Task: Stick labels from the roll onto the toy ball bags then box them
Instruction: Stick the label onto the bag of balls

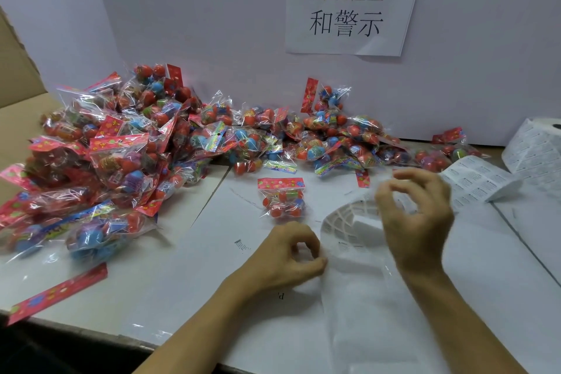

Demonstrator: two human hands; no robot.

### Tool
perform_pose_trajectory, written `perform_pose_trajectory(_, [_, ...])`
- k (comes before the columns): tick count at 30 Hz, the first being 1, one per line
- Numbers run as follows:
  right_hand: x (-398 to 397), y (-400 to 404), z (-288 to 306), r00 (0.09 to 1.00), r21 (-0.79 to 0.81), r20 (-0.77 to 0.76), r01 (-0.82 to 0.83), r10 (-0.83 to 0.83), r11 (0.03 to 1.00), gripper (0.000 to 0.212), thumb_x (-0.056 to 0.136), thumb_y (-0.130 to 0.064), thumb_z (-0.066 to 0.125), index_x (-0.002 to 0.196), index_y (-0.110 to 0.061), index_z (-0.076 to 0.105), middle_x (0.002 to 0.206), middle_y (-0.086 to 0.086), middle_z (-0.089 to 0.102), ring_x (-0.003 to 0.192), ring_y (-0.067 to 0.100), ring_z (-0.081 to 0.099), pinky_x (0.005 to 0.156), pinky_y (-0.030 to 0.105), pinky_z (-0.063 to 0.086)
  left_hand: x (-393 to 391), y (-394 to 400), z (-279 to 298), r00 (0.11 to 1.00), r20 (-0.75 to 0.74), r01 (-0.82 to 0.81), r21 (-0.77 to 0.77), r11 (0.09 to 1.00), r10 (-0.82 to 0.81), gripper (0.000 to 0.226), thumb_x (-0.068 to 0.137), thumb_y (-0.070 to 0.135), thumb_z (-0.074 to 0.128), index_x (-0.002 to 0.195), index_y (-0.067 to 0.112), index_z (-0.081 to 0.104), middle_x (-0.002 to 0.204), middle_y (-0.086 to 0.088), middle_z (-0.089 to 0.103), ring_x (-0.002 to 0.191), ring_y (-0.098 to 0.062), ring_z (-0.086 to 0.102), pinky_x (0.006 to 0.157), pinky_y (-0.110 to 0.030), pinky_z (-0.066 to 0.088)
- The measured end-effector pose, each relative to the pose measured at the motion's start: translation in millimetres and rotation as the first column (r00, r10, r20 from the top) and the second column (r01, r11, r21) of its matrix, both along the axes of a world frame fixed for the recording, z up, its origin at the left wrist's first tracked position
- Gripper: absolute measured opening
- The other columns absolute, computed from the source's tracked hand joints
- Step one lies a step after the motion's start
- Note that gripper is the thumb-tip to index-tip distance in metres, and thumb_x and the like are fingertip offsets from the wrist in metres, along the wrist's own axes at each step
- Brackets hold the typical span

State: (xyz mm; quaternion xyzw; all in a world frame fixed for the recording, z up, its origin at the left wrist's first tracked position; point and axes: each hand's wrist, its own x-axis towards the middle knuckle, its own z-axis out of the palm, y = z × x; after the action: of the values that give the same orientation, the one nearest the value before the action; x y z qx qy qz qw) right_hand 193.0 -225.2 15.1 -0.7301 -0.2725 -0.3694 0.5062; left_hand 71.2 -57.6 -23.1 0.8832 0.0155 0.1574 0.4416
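Flat red-headed ball bag [281, 198] beside unrolled label strip [349, 222], pile [121, 143] behind

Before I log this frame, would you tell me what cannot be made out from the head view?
- Right hand: motion-blurred; whether it pinches a label is unclear.
- Left hand: pinches the backing strip; strip print too small to read.
- Label roll: cut off by the right edge.
- Cardboard box: cut off at left; contents unseen.
- Single bag: label presence unclear.
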Motion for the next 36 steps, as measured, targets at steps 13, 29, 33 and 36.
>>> perform_pose_trajectory(13, [-25.3,23.6,-18.3,0.927,-0.311,-0.034,-0.365,0.374,0.877,0.01,0.075,-0.019,0.081,0.081,-0.011,0.08,0.108,0.008,0.066,0.114,0.026,0.05,0.102,0.017,0.033,1.1,-3.4,11.6,0.992,0.12,-0.003,-0.325,0.946,0.045,0.03,0.089,0.05,0.062,0.097,0.024,0.075,0.091,0.008,0.072,0.091,-0.014,0.07,0.086,-0.04,0.058])
perform_pose_trajectory(29, [-24.2,19.7,-16.4,0.861,-0.223,-0.295,-0.484,0.414,0.846,0.012,0.087,-0.029,0.078,0.083,-0.018,0.076,0.117,-0.004,0.062,0.121,0.015,0.046,0.1,0.015,0.035,1.9,-1.1,9.5,0.963,0.242,-0.056,-0.248,0.967,0.118,0.036,0.088,0.049,0.064,0.088,0.015,0.074,0.089,0.007,0.066,0.081,-0.013,0.061,0.068,-0.037,0.048])
perform_pose_trajectory(33, [-19.2,20.4,-13.5,0.974,-0.109,-0.107,-0.211,0.2,0.971,0.008,0.083,-0.006,0.08,0.079,-0.008,0.074,0.1,0.003,0.065,0.102,0.022,0.055,0.092,0.016,0.038,11.5,3.1,-3.0,0.843,0.358,-0.418,-0.035,0.908,0.402,0.024,0.087,0.038,0.074,0.079,0.017,0.065,0.077,0.008,0.06,0.077,-0.007,0.051,0.069,-0.021,0.04])
perform_pose_trajectory(36, [-18.2,19.2,-12.7,0.975,-0.067,-0.13,-0.189,0.179,0.98,0.01,0.087,-0.004,0.077,0.096,-0.006,0.074,0.104,0.0,0.063,0.103,0.027,0.058,0.093,0.012,0.037,16.3,23.0,-8.0,0.717,0.21,-0.695,0.141,0.705,0.664,0.04,0.09,0.044,0.074,0.121,0.019,0.069,0.105,-0.003,0.062,0.102,-0.022,0.049,0.088,-0.037,0.045])
